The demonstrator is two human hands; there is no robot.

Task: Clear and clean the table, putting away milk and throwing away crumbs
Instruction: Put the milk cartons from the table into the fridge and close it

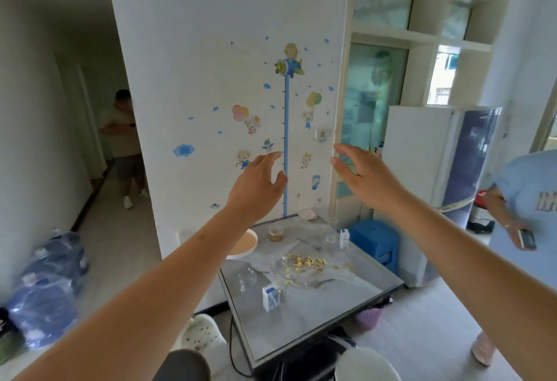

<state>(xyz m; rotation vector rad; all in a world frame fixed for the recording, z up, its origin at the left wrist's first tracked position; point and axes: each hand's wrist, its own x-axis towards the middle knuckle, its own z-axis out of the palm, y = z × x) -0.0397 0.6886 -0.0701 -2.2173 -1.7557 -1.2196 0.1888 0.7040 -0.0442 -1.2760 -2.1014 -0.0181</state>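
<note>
Table (346,299) w/ upright milk cartons (270,298), scattered crumbs (304,262).

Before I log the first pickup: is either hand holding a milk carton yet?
No, the left hand and right hand are raised open and empty, while both small white-and-blue milk cartons stand on the grey glass-topped table.

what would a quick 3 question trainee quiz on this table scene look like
1. True or false: both hands, left and right, are empty and raised above the table.
2. How many milk cartons stand on the table? A) one B) two C) three
3. Fill in: the yellow crumbs lie near the table's ____.

Key:
1. True. Both are open and hold nothing.
2. B. One milk carton is near the front edge, another milk carton at the right edge near the blue stool.
3. Middle, between the two cartons.
</note>
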